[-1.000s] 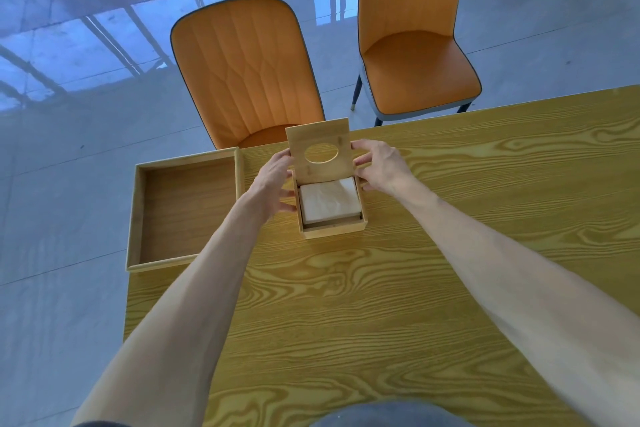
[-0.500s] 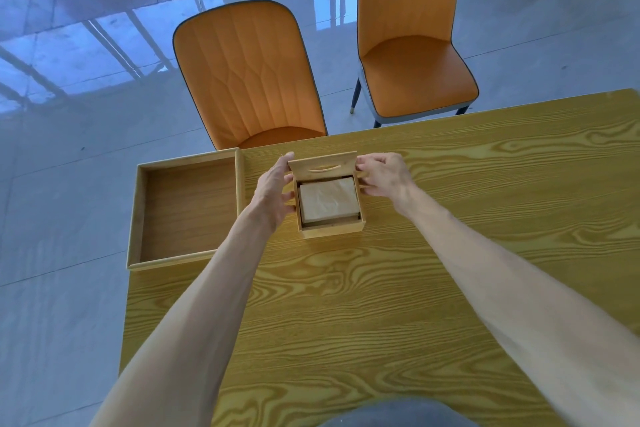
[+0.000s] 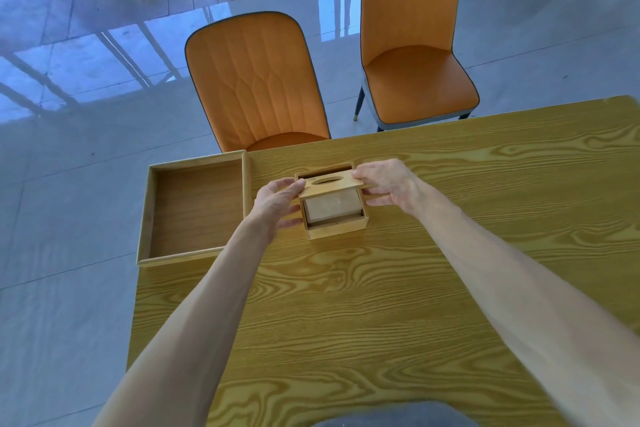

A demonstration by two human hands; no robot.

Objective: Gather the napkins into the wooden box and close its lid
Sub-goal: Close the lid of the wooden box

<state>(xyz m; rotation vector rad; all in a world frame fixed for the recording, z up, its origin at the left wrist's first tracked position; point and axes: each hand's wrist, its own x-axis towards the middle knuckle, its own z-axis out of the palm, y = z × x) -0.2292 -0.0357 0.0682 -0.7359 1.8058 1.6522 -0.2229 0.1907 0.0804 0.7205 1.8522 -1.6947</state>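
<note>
A small wooden box (image 3: 336, 231) stands on the yellow wood-grain table (image 3: 381, 305). A stack of pale napkins (image 3: 330, 207) lies inside it, its near half showing. The lid (image 3: 329, 186), a flat board with an oval hole, lies nearly level over the far half of the box. My left hand (image 3: 277, 203) pinches the lid's left edge and rests against the box's left wall. My right hand (image 3: 388, 185) grips the lid's right edge, fingers above and below it.
A shallow wooden tray (image 3: 147, 218) lies at the table's left edge, overhanging it, just left of my left hand. Two orange chairs (image 3: 254, 87) (image 3: 415, 55) stand beyond the far edge on a glossy tiled floor.
The lid stood nearly upright at the box's far side a second ago. Both hands have tipped it forward and down, so it now lies almost flat over the box's far half.
</note>
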